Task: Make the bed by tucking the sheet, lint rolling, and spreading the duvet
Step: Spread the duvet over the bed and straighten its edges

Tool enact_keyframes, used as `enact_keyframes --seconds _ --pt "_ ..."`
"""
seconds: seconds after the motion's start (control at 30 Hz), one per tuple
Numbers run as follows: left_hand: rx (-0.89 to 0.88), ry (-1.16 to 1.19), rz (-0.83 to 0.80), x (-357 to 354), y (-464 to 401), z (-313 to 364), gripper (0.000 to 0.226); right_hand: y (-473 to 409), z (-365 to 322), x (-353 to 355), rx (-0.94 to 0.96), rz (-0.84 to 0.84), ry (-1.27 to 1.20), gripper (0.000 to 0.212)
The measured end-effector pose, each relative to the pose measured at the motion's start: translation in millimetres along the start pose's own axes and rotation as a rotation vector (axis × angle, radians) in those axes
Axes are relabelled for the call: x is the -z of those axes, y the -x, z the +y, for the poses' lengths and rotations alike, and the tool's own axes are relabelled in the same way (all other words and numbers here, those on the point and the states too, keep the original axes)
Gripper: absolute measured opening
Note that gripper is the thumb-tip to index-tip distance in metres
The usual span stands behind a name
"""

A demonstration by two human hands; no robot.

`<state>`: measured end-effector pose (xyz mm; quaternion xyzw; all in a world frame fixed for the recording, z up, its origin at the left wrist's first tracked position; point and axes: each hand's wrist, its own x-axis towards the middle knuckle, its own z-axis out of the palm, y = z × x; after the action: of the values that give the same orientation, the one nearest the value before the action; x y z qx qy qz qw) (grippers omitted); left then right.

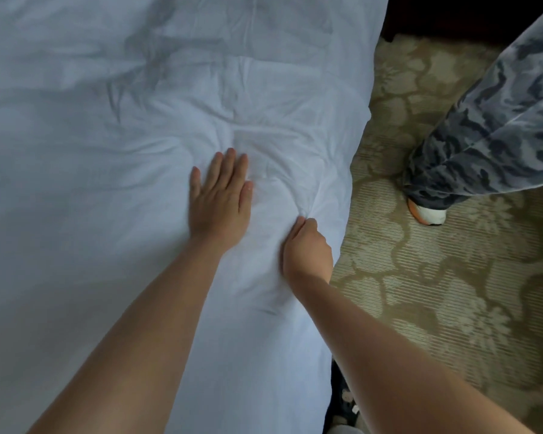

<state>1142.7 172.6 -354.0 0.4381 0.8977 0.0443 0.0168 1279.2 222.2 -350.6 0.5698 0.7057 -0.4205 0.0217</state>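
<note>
A white duvet point(113, 170) covers the bed and fills the left and middle of the head view, wrinkled near its right edge. My left hand point(220, 195) lies flat on it, fingers straight and pressing down. Just to the right, close to the bed's edge, my right hand point(306, 245) pinches a small bunch of the white fabric, and creases radiate from the pinch.
Patterned beige carpet point(436, 292) runs along the bed's right side. Another person's leg in grey camouflage trousers point(489, 136), with a white and orange shoe point(428, 213), stands on the carpet near the bed. Dark furniture sits at the top right.
</note>
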Motion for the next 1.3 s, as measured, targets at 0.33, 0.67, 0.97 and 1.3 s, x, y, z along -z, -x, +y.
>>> enact_keyframes --seconds 0.33,0.67,0.97,1.3 --pt "-0.096 0.149 0.152 9.5 54.6 10.7 0.052 11.0 31.4 21.4 0.04 0.116 -0.049 0.028" --pt "0.017 0.041 0.341 -11.9 90.7 -5.4 0.041 56.1 40.1 -14.0 -0.157 -0.119 -0.12 0.041" --pt "0.037 0.263 0.456 -15.0 91.8 -10.7 0.028 61.3 6.3 -9.4 -0.028 0.041 -0.12 0.038" --pt "0.062 -0.079 0.173 -4.7 136.3 -8.6 0.05 48.1 13.1 -15.1 -0.2 -0.093 -0.052 0.04"
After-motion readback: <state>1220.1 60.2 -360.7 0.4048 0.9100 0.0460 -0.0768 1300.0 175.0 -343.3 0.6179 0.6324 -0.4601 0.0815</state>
